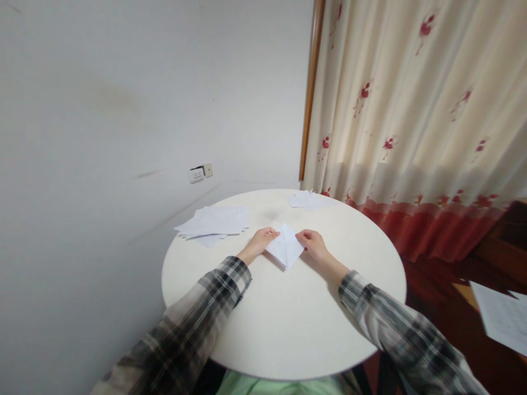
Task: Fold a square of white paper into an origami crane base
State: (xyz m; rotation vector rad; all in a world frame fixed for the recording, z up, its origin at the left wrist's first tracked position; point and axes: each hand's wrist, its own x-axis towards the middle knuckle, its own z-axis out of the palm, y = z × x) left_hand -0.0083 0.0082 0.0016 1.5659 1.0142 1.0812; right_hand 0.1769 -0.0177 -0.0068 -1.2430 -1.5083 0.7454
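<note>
A folded white paper, diamond-shaped with a crease down its middle, is held between my two hands just over the round table. At its left corner my left hand pinches the edge, thumb on top. My right hand grips the right corner between thumb and fingers. One point of the diamond faces me and the opposite one faces away. The fingers beneath the paper are hidden.
The round white table stands close to the wall. Loose white sheets lie at its back left, and smaller paper pieces at the back. A flowered curtain hangs on the right, near more papers.
</note>
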